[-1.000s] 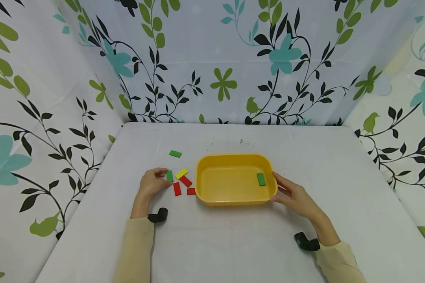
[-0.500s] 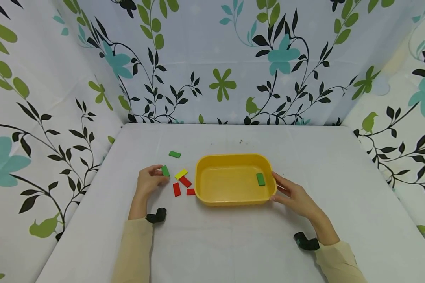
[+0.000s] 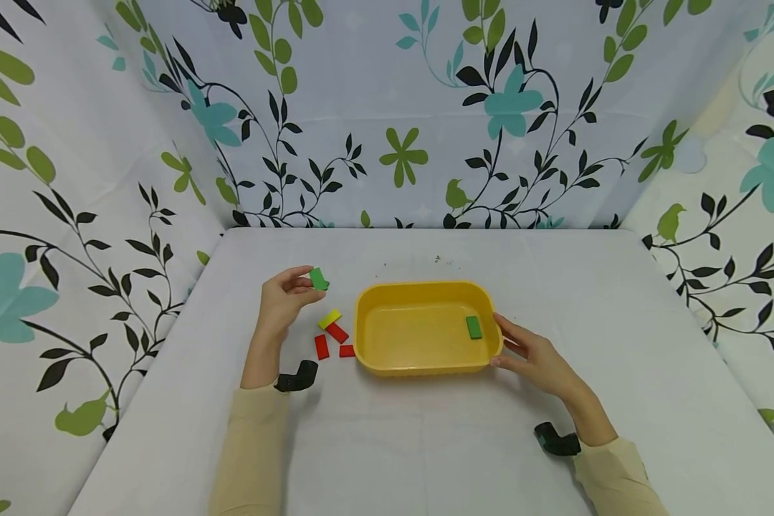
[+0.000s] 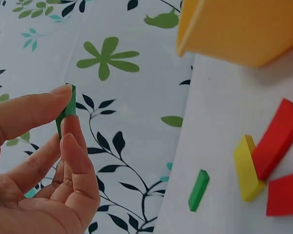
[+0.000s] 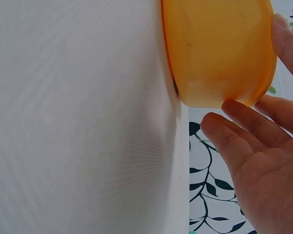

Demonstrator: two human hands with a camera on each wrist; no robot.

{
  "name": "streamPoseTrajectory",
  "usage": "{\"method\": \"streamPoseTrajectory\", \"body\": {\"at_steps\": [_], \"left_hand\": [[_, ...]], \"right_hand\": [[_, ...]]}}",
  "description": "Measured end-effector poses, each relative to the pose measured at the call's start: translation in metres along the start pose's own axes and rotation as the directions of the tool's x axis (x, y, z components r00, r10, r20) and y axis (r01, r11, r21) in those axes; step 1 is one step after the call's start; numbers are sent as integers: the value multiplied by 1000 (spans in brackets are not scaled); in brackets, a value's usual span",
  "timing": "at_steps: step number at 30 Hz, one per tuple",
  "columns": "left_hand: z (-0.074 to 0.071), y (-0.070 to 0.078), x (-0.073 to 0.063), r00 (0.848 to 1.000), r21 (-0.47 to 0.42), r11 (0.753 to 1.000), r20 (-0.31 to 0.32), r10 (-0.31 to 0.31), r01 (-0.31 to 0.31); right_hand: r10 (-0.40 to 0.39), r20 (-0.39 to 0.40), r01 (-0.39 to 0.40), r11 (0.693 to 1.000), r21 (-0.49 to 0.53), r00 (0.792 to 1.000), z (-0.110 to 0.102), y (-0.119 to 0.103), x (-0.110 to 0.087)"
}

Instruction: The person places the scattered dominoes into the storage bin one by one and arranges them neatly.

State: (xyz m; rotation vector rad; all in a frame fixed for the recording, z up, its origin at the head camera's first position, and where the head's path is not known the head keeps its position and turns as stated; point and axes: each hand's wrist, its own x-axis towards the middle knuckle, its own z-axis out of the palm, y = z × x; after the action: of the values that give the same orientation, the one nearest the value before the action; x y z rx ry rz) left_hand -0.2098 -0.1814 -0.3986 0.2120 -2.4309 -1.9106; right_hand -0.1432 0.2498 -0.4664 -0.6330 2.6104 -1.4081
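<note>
Left hand: the left hand (image 3: 284, 304) had thumb and fingertips pinching the held green block (image 4: 71, 106), left of the tray.
Held block: turned nearly edge-on in the left wrist view; appeared lifted off the table (image 3: 426, 444).
Right hand: the right hand (image 3: 532, 355) gripped the right end of the yellow tray (image 3: 419, 369), thumb and fingers around its corner. One fingertip stood off the wall in the right wrist view.
Tray: sat flat, with one green block in the tray (image 3: 474, 327) toward its right end.
Left side: loose green block (image 4: 199, 190) lay on the table, apart from the rest. Yellow block (image 3: 330, 319) touched the upper red block (image 3: 337, 332); lower-left red block (image 3: 322, 347) was near; third red block (image 3: 347, 351) lay just beside the tray wall.
Pinch quality: looked sound; small part, so light, even pressure seemed enough. Squeezing harder risked a twist.
Clearance: I judged that the left hand needed height over the pile, to avoid knocking blocks.
Tray hold: light steadying seemed right. A hard push leftward could have shoved the tray into the third red block.
</note>
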Motion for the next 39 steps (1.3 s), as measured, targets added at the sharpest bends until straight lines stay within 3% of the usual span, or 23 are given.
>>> {"method": "streamPoseTrajectory", "body": {"at_steps": [8,16,23,30,33,39], "left_hand": [[36,34,-6,991,-52,996,107,81,-75],[86,50,-10,962,-118,989,248,113,-86],[129,48,-12,936,-100,992,336,102,-73],[159,38,-13,904,-61,996,420,79,-59],[171,32,-11,906,-53,998,421,53,-34],[193,18,-8,926,-4,1000,376,-14,17]], "right_hand": [[-6,3,6,1000,6,1000,0,-1,0],[6,7,-6,1000,11,1000,-1,0,0],[24,10,-24,1000,18,1000,-1,-1,0],[33,19,-33,999,28,999,-1,-2,1],[37,22,-37,999,32,999,-1,-2,1],[43,22,-44,999,28,999,-1,-2,1]]}}
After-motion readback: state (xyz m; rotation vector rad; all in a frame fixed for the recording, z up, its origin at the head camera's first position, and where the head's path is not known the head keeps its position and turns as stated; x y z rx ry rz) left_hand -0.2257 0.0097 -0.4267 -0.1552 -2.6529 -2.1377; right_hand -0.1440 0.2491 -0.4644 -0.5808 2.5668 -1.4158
